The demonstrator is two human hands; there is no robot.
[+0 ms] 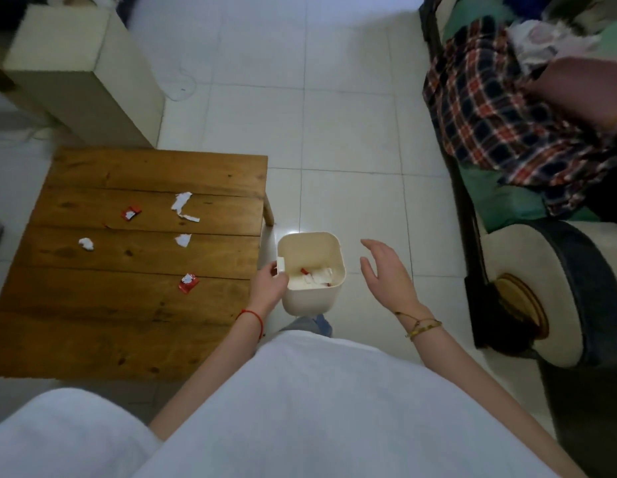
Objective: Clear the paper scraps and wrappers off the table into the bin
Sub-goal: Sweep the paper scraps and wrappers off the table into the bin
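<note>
Five bits of litter lie on the table (93,332): a long torn paper strip (183,207) at the far side, a red wrapper (131,213) just left of it, a small paper scrap (183,240) nearer, a crumpled ball (86,243) out to the left, and a second red wrapper (188,282) nearest the bin (312,251). The bin stands on the floor tiles just beside the table's right edge, with some paper and a red wrapper already inside.

The left hand (267,284) is closed on the small tab at the bin's left rim — fingers curled round it. The right hand (386,270) hangs open to the right of the bin, fingers spread, holding nothing and touching nothing.

The step in hand looks like placing the bin for the sweep. It would go best with the rim brought hard against the table edge and below it, so scraps fall in rather than onto the tiles. Steady the bin with the left hand; let the free right hand gather the near wrapper first, then work outward — pinching the light torn pieces, which would likely flutter if brushed fast.
</note>
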